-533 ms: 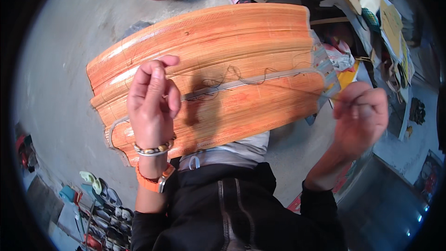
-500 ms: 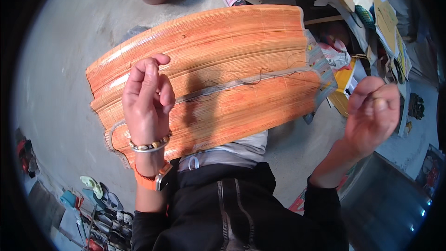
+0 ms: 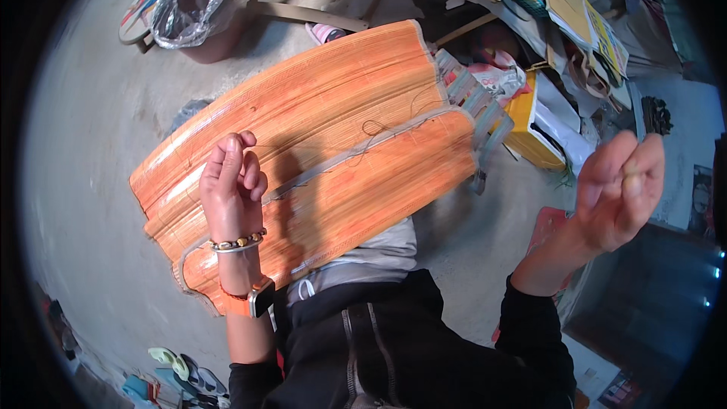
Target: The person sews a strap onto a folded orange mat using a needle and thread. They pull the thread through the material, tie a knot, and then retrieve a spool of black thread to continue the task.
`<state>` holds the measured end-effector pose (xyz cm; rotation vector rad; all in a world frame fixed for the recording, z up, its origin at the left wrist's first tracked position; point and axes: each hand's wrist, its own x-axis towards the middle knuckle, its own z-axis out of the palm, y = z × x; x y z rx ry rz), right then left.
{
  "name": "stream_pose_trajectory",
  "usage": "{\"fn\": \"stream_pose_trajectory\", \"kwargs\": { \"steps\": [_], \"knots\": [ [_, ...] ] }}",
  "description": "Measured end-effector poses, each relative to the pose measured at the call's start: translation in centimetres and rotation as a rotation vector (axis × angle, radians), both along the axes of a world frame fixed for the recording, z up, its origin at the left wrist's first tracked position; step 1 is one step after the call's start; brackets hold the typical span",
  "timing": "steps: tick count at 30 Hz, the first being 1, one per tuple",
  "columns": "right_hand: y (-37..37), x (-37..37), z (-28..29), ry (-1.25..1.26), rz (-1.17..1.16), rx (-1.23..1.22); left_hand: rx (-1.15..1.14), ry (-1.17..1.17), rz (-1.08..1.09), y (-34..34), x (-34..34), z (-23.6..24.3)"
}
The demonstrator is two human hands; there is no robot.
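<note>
An orange bamboo-slat mat [image 3: 356, 68] lies bent over my lap, with a grey cloth-bound edge crossing its middle. My left hand [image 3: 233, 178] is above the mat's left part, fingers curled and thumb pressed to the index finger. From its fingertips a thin dark thread [image 3: 371, 129] runs out over the mat and loops near the grey edging. Off to the right, clear of the mat, my right hand [image 3: 617, 193] is raised with thumb and forefinger pinched together. Whatever is in that pinch is too small to make out.
A lined waste bin [image 3: 208, 49] stands beyond the mat at far left. A slatted grey stool or rack [image 3: 473, 98] shows under the mat's right end. Right of it are a yellow box [image 3: 530, 121] and stacked papers [image 3: 564, 0]. Slippers [image 3: 170, 362] lie at lower left.
My right hand has moved slightly up and outward. The thread's tangle over the mat has drawn into fewer loops. My view has shifted, so the mat appears more tilted.
</note>
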<state>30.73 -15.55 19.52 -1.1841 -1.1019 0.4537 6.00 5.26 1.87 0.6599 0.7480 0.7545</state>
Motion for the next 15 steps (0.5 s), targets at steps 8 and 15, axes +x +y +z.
{"fn": "stream_pose_trajectory", "kwargs": {
  "steps": [8,15],
  "knots": [
    [-5.4,0.5,-0.1,0.11,0.618,-0.077,0.073,0.025,-0.17,-1.1,2.5,0.9],
    [-9.9,0.7,-1.7,0.034,0.688,-0.322,0.158,0.188,-0.362,-4.0,3.5,0.9]
  ]
}}
